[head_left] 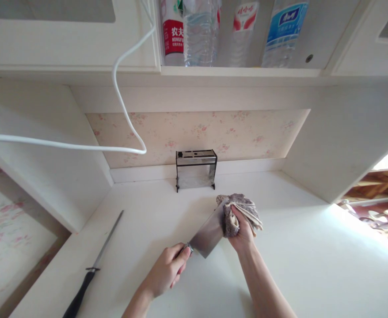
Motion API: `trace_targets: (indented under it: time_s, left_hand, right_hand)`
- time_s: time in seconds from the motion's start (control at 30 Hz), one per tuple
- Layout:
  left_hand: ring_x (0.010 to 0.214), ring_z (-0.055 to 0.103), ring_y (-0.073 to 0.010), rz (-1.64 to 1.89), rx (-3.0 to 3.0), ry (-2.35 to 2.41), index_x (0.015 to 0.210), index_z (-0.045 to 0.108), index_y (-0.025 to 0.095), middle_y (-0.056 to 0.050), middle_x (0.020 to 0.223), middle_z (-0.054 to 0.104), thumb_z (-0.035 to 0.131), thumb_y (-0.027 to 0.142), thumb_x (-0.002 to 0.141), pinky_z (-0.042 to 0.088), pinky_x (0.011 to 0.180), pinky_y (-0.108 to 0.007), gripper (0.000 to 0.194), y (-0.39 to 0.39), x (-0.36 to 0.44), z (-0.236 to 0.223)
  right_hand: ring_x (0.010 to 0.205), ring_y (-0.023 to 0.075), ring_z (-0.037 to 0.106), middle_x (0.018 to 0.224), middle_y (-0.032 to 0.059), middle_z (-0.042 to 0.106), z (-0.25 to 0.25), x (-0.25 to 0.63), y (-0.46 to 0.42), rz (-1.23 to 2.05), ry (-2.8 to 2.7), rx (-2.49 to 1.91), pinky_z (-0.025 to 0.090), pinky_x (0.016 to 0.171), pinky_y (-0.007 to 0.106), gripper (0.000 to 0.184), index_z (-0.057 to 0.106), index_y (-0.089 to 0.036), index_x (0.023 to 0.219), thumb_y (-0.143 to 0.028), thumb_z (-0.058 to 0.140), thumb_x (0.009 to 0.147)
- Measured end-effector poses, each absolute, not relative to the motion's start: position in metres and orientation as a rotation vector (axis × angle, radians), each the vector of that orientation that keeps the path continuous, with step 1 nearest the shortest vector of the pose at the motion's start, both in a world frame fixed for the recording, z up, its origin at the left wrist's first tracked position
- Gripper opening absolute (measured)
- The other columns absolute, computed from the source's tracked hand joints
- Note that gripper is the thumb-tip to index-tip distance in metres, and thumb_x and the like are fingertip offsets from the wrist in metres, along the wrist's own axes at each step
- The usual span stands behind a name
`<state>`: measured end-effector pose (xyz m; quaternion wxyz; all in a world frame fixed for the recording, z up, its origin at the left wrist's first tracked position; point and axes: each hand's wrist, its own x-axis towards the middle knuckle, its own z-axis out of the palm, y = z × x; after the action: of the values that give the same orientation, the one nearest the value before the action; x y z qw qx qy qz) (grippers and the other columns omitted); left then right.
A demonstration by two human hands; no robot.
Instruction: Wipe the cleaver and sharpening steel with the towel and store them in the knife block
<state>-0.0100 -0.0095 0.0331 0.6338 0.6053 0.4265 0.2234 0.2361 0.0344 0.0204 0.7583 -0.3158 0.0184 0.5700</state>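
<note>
A cleaver (207, 234) with a broad steel blade is held slantwise above the white counter. My left hand (169, 268) is closed round its handle, most of which the fingers hide. In my right hand (242, 232) is a bunched grey-brown cloth (243, 207) with pale edges, folded over the far end of the blade. The cloth covers that end, so the blade's tip is hidden.
A sharpening steel (106, 243) with a black handle lies at the left. Against the back wall stands a knife block (196, 170) with a slotted top. A white cable (119, 92) hangs across the upper left. Bottles (199, 37) stand in the overhead cabinet.
</note>
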Motion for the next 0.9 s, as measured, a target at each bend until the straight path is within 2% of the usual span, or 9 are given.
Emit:
trace_targets:
  time_s: [0.23,0.33,0.43,0.5,0.57,0.73,0.9]
  left_hand:
    - [0.036,0.027,-0.0027,0.543,1.403,1.03,0.074,0.045,0.018,0.006,0.063,0.043,0.042,0.057,0.088,0.017,0.036,-0.02,0.041,-0.009,-0.021,0.044]
    - [0.041,0.037,-0.0062,0.616,1.533,1.217,0.074,0.048,0.019,0.004,0.064,0.048,0.036,0.055,0.091,0.025,0.041,-0.021,0.041,-0.01,-0.02,0.056]
    - [0.065,0.059,-0.0151,0.677,1.884,1.502,0.09,0.057,0.021,-0.001,0.076,0.062,0.035,0.045,0.094,0.04,0.057,-0.024,0.033,-0.012,-0.012,0.061]
    - [0.078,0.065,-0.0201,0.665,2.135,1.697,0.109,0.056,0.021,-0.006,0.094,0.067,0.034,0.036,0.095,0.044,0.065,-0.028,0.031,-0.014,-0.004,0.056]
    - [0.076,0.067,-0.0221,0.604,2.321,1.863,0.118,0.053,0.016,-0.01,0.1,0.067,0.033,0.03,0.095,0.045,0.062,-0.03,0.034,-0.018,0.006,0.046]
    - [0.067,0.068,-0.0196,0.465,2.6,1.964,0.115,0.056,0.011,-0.01,0.09,0.068,0.037,0.023,0.094,0.044,0.053,-0.026,0.031,-0.027,0.031,0.024]
    - [0.064,0.067,-0.0193,0.378,2.684,1.958,0.117,0.055,0.007,-0.013,0.091,0.067,0.035,0.018,0.094,0.043,0.05,-0.026,0.033,-0.027,0.053,0.012]
  right_hand:
    - [0.071,0.0138,0.07,0.083,-0.0053,0.074,0.015,0.254,0.04,0.993,0.143,-0.77,0.058,0.07,0.026,0.027,0.068,-0.023,0.094,-0.019,0.075,0.068]
    - [0.074,0.0146,0.069,0.085,-0.0071,0.073,0.017,0.262,0.038,0.933,0.229,-0.758,0.057,0.075,0.03,0.027,0.067,-0.026,0.095,-0.023,0.074,0.069]
    - [0.081,0.0145,0.069,0.09,-0.0071,0.073,0.025,0.26,0.033,0.925,0.2,-0.702,0.056,0.08,0.031,0.026,0.068,-0.026,0.095,-0.025,0.075,0.07]
    - [0.086,0.0154,0.069,0.094,-0.005,0.073,0.031,0.255,0.028,0.962,0.172,-0.691,0.056,0.081,0.03,0.027,0.069,-0.025,0.096,-0.025,0.075,0.069]
    - [0.09,0.0166,0.068,0.097,-0.0026,0.073,0.037,0.249,0.024,1.006,0.141,-0.691,0.056,0.082,0.029,0.03,0.069,-0.024,0.098,-0.026,0.075,0.069]
    - [0.098,0.0185,0.066,0.101,-0.0016,0.072,0.043,0.236,0.016,1.058,0.086,-0.7,0.056,0.084,0.031,0.035,0.068,-0.025,0.105,-0.03,0.074,0.071]
    - [0.104,0.0196,0.064,0.103,-0.0002,0.072,0.048,0.23,0.01,1.146,0.049,-0.661,0.054,0.089,0.032,0.037,0.068,-0.025,0.108,-0.029,0.074,0.071]
